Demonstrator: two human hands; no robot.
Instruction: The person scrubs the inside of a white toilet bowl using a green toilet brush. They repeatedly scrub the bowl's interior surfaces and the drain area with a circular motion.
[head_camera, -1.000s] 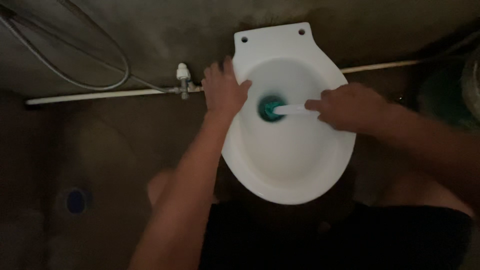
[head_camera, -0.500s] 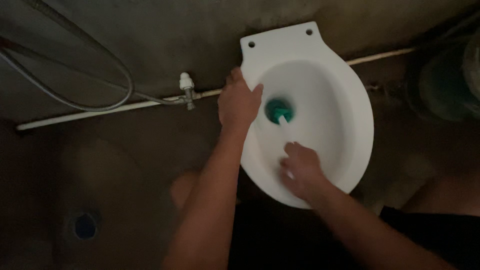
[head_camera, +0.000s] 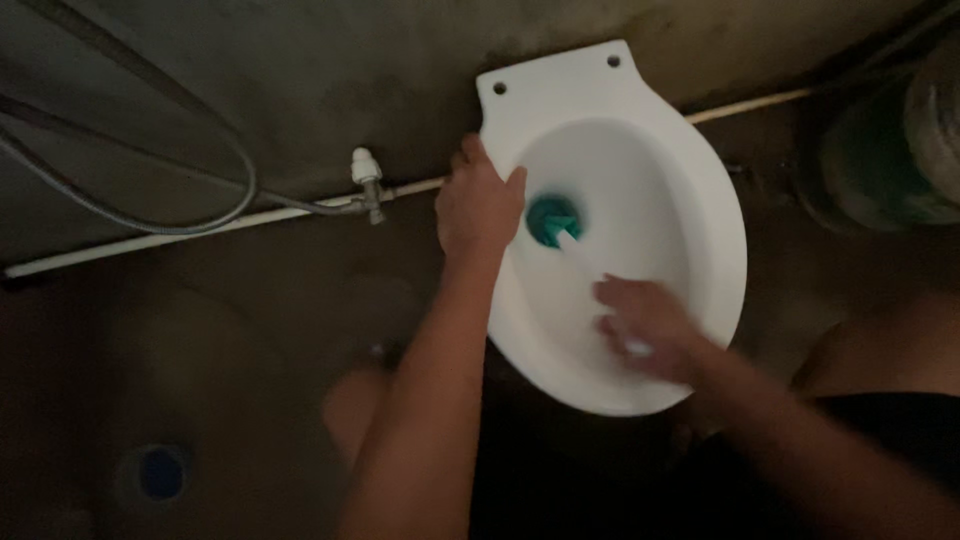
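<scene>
Head view: left hand (head_camera: 478, 205) spread flat, gripping the left rim of the white toilet bowl (head_camera: 700, 230). Right hand (head_camera: 645, 328), blurred, closed around the white handle of a teal brush (head_camera: 553, 220), its head deep inside the bowl. Valve (head_camera: 366, 185) on wall pipe, near left.

Dim light is falling over a rough grey concrete wall (head_camera: 330, 70) and a dark brown floor (head_camera: 200, 360). A thin white pipe (head_camera: 190, 232) is running along the wall's foot, carrying a small white-capped metal valve (head_camera: 366, 185). A grey flexible hose (head_camera: 150, 215) is looping above it. A round floor drain (head_camera: 160, 472) is sitting at lower left, and a dark green round container (head_camera: 880, 170) is standing at right.
</scene>
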